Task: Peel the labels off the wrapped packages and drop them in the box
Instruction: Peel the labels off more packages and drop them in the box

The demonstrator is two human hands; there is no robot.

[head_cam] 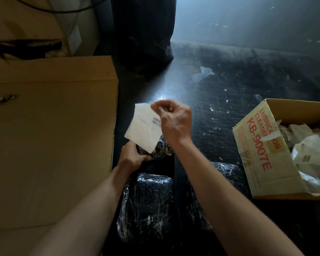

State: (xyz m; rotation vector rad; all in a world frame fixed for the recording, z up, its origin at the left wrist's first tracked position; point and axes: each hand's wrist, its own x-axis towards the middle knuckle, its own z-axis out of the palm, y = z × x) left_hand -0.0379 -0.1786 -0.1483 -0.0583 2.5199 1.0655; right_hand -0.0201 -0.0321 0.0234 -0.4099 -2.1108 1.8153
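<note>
My right hand (pixel 174 121) pinches the top corner of a white label (pixel 144 128) and holds it lifted above a dark plastic-wrapped package (pixel 163 150). The label's lower edge hangs just over the package; I cannot tell whether it still sticks. My left hand (pixel 131 156) grips that package at its left side. Two more wrapped packages lie nearer to me, one in the middle (pixel 148 204) and one to the right (pixel 224 170) partly behind my right forearm. At the right stands an open cardboard box (pixel 262 163) with red print, holding several crumpled white labels (pixel 308 145).
A large closed cardboard carton (pixel 50 135) fills the left side, close to my left arm. A tall black bag (pixel 144 34) stands at the back centre. The dark floor (pixel 229 93) is scattered with small scraps and a clear plastic shred (pixel 203 72).
</note>
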